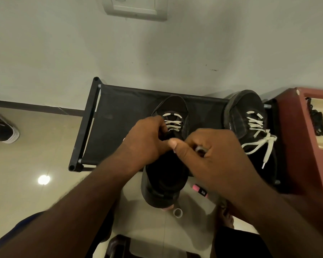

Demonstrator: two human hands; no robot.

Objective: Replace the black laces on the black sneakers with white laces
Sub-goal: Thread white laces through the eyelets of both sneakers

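Half-laced black sneaker on a black fabric rack, heel past the front edge, flat white lace crossing the toe-end eyelets. Left hand curled, pinching the lace; right hand closed round a pale lace end. Just beside, second sneaker, matte, white bow tied.

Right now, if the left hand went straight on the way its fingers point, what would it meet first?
The left hand points at the white laces of the middle sneaker; it would meet them first. Its fingertips seem almost on them, though depth is unclear.
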